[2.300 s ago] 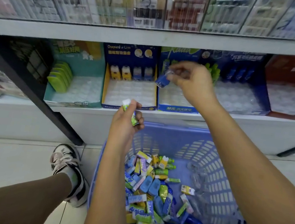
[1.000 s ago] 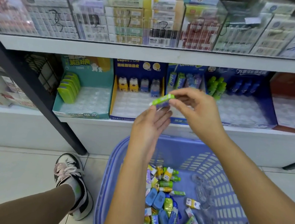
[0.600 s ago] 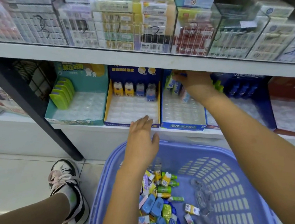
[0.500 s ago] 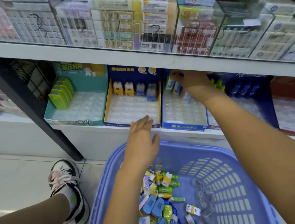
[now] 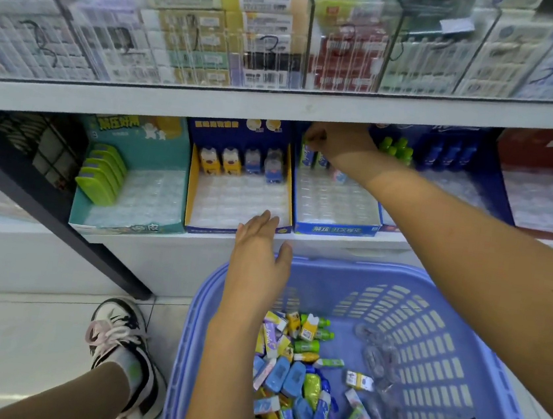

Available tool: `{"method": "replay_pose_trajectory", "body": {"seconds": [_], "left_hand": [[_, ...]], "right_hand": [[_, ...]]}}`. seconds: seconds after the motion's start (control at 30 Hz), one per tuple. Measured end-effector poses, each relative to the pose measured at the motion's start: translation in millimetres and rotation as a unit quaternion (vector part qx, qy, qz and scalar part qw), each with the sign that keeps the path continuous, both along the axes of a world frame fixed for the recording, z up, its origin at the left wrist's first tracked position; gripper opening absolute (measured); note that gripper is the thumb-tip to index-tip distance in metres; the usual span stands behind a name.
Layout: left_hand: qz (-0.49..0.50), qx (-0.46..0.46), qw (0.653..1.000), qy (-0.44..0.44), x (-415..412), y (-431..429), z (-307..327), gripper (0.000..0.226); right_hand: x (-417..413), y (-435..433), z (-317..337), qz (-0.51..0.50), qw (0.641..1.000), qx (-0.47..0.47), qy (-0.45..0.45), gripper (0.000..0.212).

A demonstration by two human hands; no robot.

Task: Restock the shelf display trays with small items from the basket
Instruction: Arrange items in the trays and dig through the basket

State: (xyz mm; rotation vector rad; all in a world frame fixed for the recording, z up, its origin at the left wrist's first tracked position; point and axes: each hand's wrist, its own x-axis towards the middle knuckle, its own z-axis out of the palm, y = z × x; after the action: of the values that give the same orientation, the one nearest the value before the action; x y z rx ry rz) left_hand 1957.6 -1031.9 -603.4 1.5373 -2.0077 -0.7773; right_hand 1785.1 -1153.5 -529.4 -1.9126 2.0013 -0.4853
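right hand (image 5: 339, 140): fingertips in shadow under shelf lip (image 5: 280, 106) at back of blue tray (image 5: 334, 229), hold on any item unclear | basket (image 5: 442, 348): near side cut by bottom edge; left forearm (image 5: 234, 359) hides part of small items (image 5: 286, 379) | red tray (image 5: 544, 205): cut by right edge | upper-shelf boxes (image 5: 270, 36): print blurred, unreadable

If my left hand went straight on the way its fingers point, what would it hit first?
Probably the front lip of the yellow-sided tray, right ahead of the left hand; depth is unclear, so it may pass over it.
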Motion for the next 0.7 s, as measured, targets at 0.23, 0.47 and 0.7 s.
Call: {"method": "replay_pose_trajectory", "body": {"seconds": [0.23, 0.47, 0.7], "left_hand": [[-0.031, -0.014, 0.994, 0.099, -22, 22, 3, 0.019], [-0.224, 0.229, 0.929, -0.185, -53, 72, -99, 0.024], [-0.279, 0.273, 0.870, -0.300, -43, 98, -160, 0.041]], "right_hand": [[-17, 107, -14, 0.072, 0.996, 0.050, 0.000, 0.021], [-33, 198, -156, 0.094, 0.889, 0.435, 0.103, 0.028], [-38, 238, -251, 0.077, 0.888, 0.437, 0.121, 0.041]]}}
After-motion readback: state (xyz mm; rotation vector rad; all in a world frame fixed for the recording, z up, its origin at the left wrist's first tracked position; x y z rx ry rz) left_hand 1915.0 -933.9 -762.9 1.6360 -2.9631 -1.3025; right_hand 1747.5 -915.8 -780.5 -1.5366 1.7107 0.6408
